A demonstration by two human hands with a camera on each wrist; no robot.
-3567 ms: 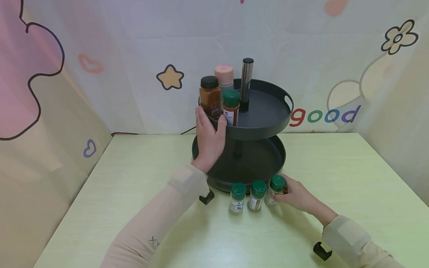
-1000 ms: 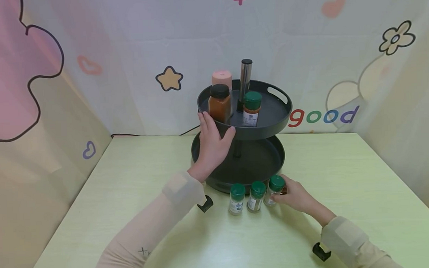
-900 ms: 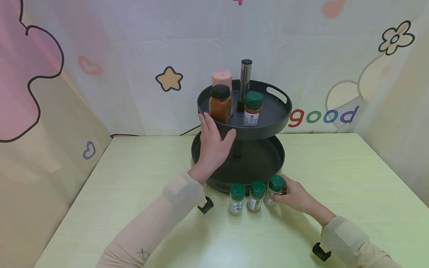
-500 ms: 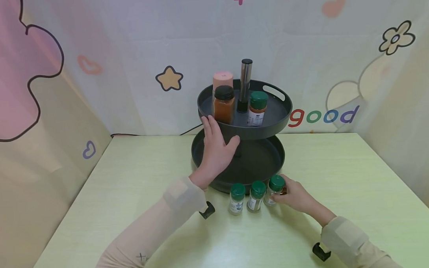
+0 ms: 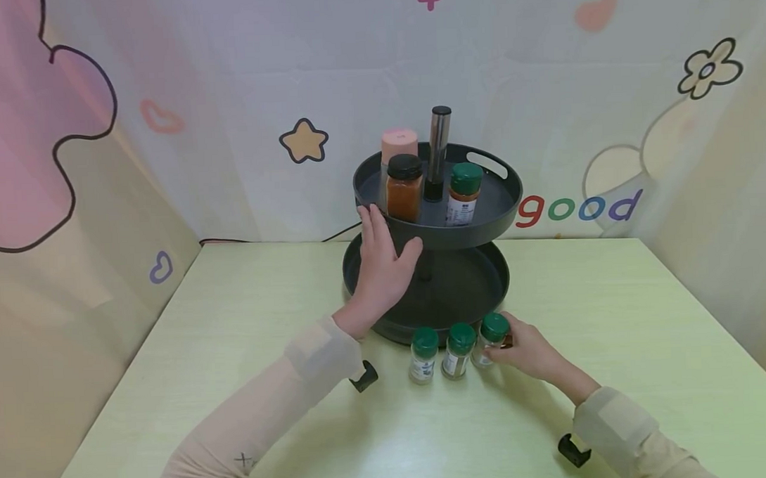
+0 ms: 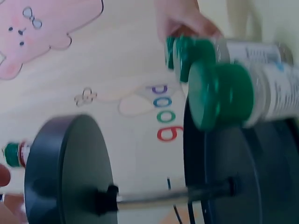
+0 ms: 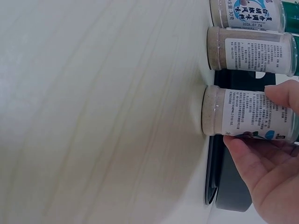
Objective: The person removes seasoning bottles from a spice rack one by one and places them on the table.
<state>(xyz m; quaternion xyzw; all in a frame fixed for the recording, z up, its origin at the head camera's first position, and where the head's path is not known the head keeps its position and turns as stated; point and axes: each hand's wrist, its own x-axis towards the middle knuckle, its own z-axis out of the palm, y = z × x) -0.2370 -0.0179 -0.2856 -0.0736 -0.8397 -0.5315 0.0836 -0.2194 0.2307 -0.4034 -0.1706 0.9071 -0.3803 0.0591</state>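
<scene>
Here, right grip (image 5: 532,349) holds powder jar (image 7: 245,112); upper tray (image 5: 462,237), three bottles (image 5: 404,199).

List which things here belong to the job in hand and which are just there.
Likely the job: left hand, right hand, two-tier rack, green-capped jars, black-capped jar, pink-capped bottle.
Likely just there: printed curtain, table.

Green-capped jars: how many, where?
4. An upper jar on the upper tray; on the table before the lower tray, a left jar, middle jar and right jar, the last in the right hand. Any behind the trays could be hidden.
</scene>
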